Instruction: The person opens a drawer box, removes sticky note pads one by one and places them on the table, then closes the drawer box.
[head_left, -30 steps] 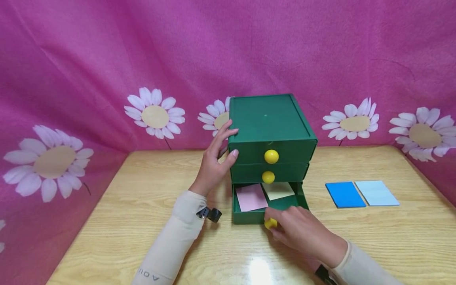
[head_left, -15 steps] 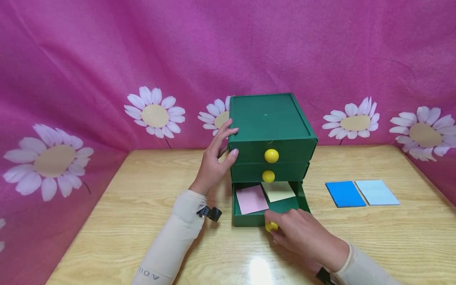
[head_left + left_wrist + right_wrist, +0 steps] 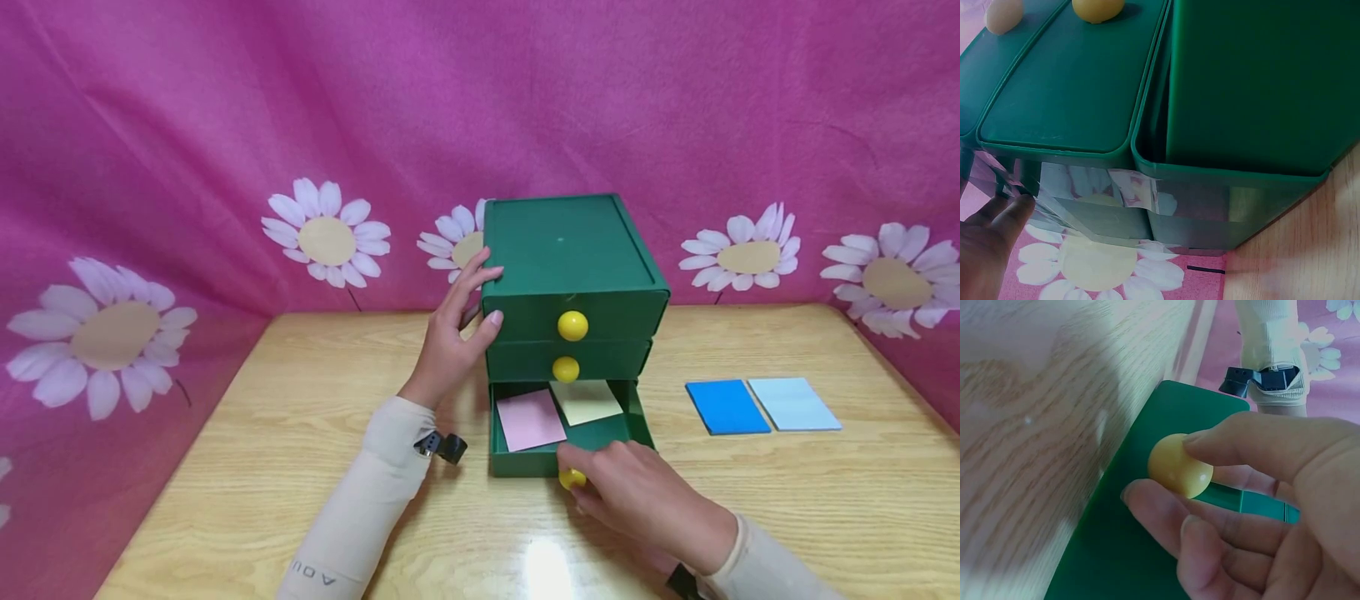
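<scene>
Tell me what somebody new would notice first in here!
Probably the bright pink cloth with big white daisies behind the table. Next, the green drawer box in the middle: its bottom drawer is open, with a pink square and a pale yellow square inside. The right hand pinches that drawer's yellow knob.

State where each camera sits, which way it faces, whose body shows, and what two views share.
Head: worn on the head, facing forward and down at the green cabinet; left hand, right hand and both sleeves show.
Left wrist: on that wrist, facing the cabinet's side and drawer fronts; part of the left hand shows, lower left.
Right wrist: on that wrist, facing the bottom knob; the right hand and left sleeve show.
Shared: head and right wrist both show the right hand pinching that knob.
</scene>
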A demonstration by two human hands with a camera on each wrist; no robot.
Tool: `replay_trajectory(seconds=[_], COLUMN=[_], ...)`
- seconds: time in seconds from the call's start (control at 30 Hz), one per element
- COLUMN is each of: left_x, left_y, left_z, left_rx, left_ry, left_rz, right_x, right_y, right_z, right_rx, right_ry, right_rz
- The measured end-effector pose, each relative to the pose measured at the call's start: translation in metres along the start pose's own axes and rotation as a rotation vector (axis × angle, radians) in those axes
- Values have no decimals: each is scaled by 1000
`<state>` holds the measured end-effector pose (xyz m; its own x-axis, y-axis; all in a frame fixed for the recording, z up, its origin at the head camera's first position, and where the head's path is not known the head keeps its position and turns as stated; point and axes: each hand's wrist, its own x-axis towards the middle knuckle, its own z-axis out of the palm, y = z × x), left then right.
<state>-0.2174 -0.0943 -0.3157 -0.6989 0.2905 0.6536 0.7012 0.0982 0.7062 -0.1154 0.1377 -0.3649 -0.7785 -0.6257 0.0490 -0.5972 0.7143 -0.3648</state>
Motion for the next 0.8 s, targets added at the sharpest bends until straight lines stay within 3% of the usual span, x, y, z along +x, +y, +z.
replay_trajectory(seconds=[0.67, 0.8], left_x=[1, 1], left_y=[2, -4], left_z=[0, 0], left_rx=[6, 6], left_ry=[5, 6], left_rz=[-4, -3], right_x=[-5, -5], right_y=[-4, -4], right_z=[0, 0], right_rx=[9, 21], right_ry=[-28, -36], right_rz=[9, 12])
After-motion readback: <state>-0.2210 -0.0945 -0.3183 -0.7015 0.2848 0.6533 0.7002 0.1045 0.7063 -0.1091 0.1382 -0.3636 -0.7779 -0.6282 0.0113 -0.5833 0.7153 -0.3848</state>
